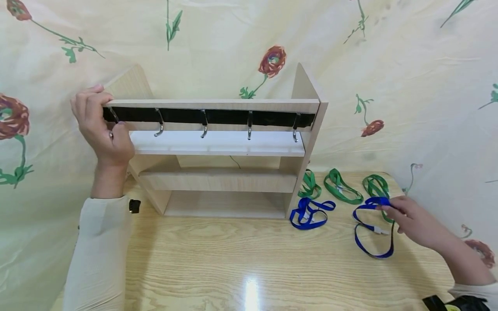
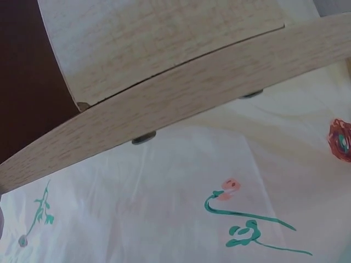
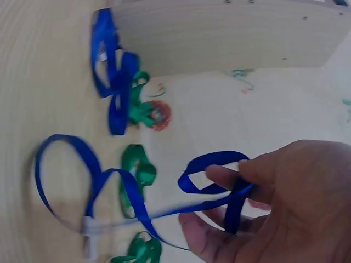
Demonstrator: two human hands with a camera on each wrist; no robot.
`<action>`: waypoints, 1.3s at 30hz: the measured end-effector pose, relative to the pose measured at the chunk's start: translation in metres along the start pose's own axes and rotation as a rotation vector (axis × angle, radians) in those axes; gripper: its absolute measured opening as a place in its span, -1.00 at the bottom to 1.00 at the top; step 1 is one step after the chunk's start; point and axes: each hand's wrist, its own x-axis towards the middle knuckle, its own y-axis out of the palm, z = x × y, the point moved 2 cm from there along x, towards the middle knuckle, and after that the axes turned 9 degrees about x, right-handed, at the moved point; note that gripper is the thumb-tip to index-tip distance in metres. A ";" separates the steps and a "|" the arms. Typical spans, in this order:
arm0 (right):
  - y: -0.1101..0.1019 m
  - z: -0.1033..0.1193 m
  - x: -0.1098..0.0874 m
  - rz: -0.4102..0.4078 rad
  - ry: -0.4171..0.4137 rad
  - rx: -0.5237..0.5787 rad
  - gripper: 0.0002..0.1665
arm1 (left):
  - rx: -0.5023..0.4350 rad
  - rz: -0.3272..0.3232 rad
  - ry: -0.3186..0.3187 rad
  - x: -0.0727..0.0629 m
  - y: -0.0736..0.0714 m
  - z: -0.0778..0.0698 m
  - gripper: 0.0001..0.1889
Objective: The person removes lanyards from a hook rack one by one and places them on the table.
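Observation:
My left hand grips the upper left corner of a light wooden shelf unit, fingers over the top and thumb in front. In the left wrist view only a curved wooden side panel shows, the hand mostly hidden. Metal hooks line a black strip below the top edge; they hold nothing. At the right, my right hand pinches a blue lanyard between thumb and fingers. Its loop hangs down with a white clip, close over the table.
Another blue lanyard lies beside the unit's right side. Behind it are three green lanyards, one next to the unit, a middle one and one partly behind the held lanyard. A flowered cloth hangs behind the wooden table.

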 end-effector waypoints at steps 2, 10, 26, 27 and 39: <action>0.005 -0.004 0.000 0.039 0.016 -0.019 -0.73 | 0.002 0.001 -0.001 -0.001 0.000 -0.001 -0.39; 0.022 -0.020 0.009 0.089 0.026 -0.157 -0.74 | -0.001 0.001 0.000 -0.001 0.000 -0.004 -0.39; 0.041 -0.020 0.009 0.145 0.074 -0.351 -0.31 | 0.020 0.105 0.012 -0.005 -0.011 -0.001 -0.36; 0.040 -0.017 0.009 0.136 0.092 -0.359 -0.30 | 0.021 0.138 0.019 -0.005 -0.014 0.000 -0.36; 0.060 0.020 0.005 0.019 0.004 -0.305 -0.24 | -0.003 0.086 0.297 -0.041 -0.045 -0.037 -0.33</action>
